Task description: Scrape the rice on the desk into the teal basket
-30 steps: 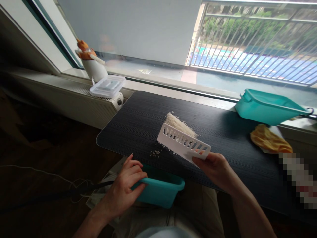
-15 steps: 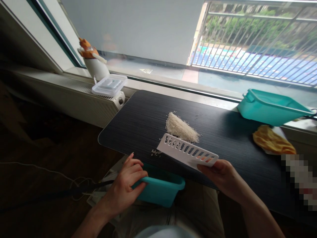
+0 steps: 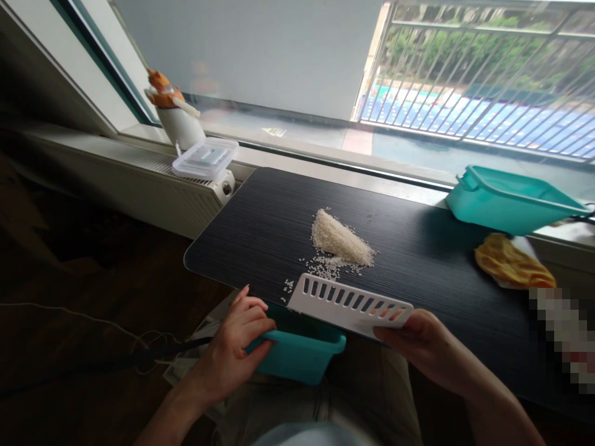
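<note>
A mound of white rice (image 3: 341,238) lies on the dark table (image 3: 260,217), with loose grains scattered on its near side. My right hand (image 3: 425,334) grips one end of a white slotted plastic strip (image 3: 344,305). That strip lies at the table's near edge, its left end over the edge beside a few grains. Below the edge, my left hand (image 3: 244,337) is closed on the rim of a teal bin (image 3: 297,356), thumb on the near side. The bin sits under the table edge at my lap, and its inside is mostly hidden.
Another teal bin (image 3: 511,201) stands at the table's back right by the window. In front of it lies a crumpled yellow cloth (image 3: 515,263). A clear plastic lid (image 3: 207,160) and a white container with an orange top (image 3: 179,121) rest on the radiator (image 3: 162,192) at left.
My right hand has drawn the slotted strip toward me, from the rice mound to the table's near edge. Grains now trail behind it. My left hand and the bin have hardly moved.
</note>
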{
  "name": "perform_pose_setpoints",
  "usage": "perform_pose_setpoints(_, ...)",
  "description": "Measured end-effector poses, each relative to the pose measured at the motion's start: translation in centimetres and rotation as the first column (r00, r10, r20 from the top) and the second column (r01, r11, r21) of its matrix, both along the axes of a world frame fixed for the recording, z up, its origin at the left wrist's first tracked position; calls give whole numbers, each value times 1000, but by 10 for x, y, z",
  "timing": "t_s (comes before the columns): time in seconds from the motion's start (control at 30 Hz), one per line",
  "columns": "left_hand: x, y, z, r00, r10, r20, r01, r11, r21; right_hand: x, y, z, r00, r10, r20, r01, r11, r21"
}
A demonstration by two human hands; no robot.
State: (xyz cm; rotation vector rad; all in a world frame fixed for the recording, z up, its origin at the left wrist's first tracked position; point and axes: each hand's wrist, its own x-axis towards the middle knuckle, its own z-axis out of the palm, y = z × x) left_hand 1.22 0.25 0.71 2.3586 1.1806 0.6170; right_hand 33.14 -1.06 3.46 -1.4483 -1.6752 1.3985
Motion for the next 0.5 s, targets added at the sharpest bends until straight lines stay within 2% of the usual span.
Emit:
perform_pose_setpoints(0.1, 0, 0, -1, 1000, 6, 5, -6, 1000, 9, -2, 0, 3, 1000, 18, -21, -18, 1000, -17)
perform_pose_setpoints(0.33, -1, 1, 2, 1000, 12, 0, -12, 1000, 19, -9, 21, -10, 989, -141, -32, 144, 984, 106)
perform_pose_setpoints(0.5, -4, -1, 1, 1000, 18, 5, -18, 999, 44, -26, 28, -14, 995, -82, -60, 89, 989, 117)
